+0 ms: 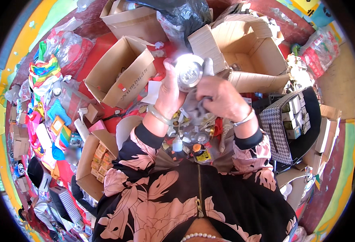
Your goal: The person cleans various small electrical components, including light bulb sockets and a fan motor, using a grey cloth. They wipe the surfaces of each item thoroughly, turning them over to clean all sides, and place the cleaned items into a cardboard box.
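My left hand (168, 92), with a pale bangle at its wrist, grips a round silver metal piece (188, 73) by its side. Its shiny end, stamped in the middle, faces up; whether it is a cup, a can or a lid I cannot tell. Bunched in my closed right hand (222, 99) is a grey cloth (194, 107), close beside the metal piece. A grey fold also shows at its far right edge. Below my hands lie a small clear bottle (177, 144), an orange-capped bottle (196, 148) and other small items.
An open cardboard box (123, 72) stands ahead left, and a larger one (242, 48) ahead right. To my right, a checked bin (280, 125) holds small boxes. A carton (89, 151) of small packs sits at left, near piled colourful bags (44, 70).
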Available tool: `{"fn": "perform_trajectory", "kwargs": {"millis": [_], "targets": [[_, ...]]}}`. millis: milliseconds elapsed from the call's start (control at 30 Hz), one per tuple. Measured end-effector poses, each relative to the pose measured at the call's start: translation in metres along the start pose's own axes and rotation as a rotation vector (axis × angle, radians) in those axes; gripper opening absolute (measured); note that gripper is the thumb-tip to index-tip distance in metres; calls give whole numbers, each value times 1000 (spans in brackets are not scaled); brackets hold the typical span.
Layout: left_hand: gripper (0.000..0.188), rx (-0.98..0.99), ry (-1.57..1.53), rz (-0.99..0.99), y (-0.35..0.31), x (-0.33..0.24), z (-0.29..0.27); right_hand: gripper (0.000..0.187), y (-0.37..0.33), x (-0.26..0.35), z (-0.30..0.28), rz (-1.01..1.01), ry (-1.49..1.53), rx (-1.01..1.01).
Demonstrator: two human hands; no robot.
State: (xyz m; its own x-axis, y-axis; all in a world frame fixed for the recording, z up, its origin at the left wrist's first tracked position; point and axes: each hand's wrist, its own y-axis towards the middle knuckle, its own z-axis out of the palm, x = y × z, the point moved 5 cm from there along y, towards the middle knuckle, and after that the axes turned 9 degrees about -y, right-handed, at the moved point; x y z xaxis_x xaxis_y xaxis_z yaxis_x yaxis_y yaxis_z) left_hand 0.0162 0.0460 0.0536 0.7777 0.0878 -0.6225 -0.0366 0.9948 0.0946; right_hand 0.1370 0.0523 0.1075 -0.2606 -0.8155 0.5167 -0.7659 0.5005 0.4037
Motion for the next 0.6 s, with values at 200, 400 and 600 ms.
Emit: {"fn": "perform_trajectory", "kwargs": {"millis": [200,400,600], "targets": [[78,37,-103,-55,3,2,3,19,-5,0,-36,237,-240,-551],[65,87,189,146,-1,9,3,21,7,2,22,104,-216,-571],[70,-113,25,10,0,-3,-12,17,4,1,27,-45,-32,17]]}}
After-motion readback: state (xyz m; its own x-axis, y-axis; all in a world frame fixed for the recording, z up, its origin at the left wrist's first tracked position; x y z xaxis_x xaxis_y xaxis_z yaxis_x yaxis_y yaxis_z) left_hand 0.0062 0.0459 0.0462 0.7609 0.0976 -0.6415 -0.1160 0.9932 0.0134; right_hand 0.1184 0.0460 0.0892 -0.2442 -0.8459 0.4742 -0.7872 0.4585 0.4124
